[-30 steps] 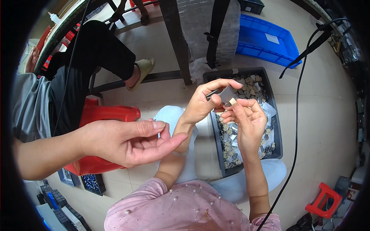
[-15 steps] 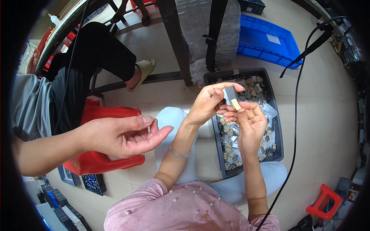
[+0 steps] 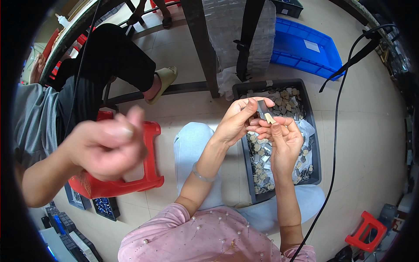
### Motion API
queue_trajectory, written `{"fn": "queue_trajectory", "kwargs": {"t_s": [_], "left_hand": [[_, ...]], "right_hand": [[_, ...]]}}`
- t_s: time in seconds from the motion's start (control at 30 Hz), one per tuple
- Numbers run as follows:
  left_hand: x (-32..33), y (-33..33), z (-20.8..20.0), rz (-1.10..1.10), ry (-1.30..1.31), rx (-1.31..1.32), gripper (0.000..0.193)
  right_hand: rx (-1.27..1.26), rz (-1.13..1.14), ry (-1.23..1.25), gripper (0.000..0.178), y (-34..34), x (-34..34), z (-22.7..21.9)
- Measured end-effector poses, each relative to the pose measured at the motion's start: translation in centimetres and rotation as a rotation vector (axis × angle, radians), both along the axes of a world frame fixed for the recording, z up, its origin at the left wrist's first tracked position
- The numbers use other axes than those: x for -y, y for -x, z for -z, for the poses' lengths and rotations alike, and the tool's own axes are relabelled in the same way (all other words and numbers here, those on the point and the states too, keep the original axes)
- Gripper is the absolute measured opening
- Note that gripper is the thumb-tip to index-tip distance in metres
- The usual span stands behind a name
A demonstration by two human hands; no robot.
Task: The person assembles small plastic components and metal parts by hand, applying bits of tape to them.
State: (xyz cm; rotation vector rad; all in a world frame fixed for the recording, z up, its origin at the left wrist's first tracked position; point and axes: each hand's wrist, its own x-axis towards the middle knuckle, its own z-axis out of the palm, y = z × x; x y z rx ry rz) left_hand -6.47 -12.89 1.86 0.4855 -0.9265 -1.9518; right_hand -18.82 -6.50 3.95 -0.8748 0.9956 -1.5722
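Observation:
My left hand (image 3: 235,122) and my right hand (image 3: 284,140) meet above my lap, in front of a dark grey bin (image 3: 315,144) full of small grey and beige parts. Together they pinch a small dark rectangular part (image 3: 262,107) with a beige tab at its lower end. The left thumb and fingers grip its top. The right fingertips hold the beige end. My sleeves are pink, and a thin bracelet sits on my left wrist.
A co-worker's blurred, curled hand (image 3: 107,146) reaches in from the left over a red stool (image 3: 150,174). A blue crate (image 3: 305,50) lies behind the bin, a black cable (image 3: 335,131) runs down the right, and a table leg (image 3: 201,48) stands ahead.
The co-worker's hand, open and palm-up before, has curled shut and risen toward the camera. My hands have turned the dark part slightly and kept their hold.

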Motion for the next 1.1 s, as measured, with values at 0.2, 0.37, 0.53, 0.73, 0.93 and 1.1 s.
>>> {"fn": "queue_trajectory", "kwargs": {"t_s": [0.2,0.37,0.53,0.73,0.93,1.1], "left_hand": [[0.1,-0.2,0.0,0.024,-0.019,-0.006,0.057],[-0.1,0.1,0.2,0.022,-0.036,0.028,0.058],[-0.1,0.3,0.3,0.044,-0.047,0.076,0.059],[-0.1,0.5,0.1,0.028,-0.018,0.176,0.062],[0.0,0.9,0.3,0.033,0.0,0.257,0.063],[-0.4,0.6,0.9,0.095,0.012,0.343,0.061]], "right_hand": [[-0.001,0.007,0.009,0.015,0.2,0.1,0.1],[-0.01,0.021,0.023,0.014,0.4,-0.2,0.0],[-0.007,0.08,-0.035,0.016,0.6,-0.2,-0.5],[0.0,0.106,-0.04,0.017,0.9,0.0,-0.3],[-0.027,0.144,-0.049,0.014,1.3,0.2,-0.2],[-0.079,0.184,-0.073,0.012,1.5,0.0,-0.1]]}}
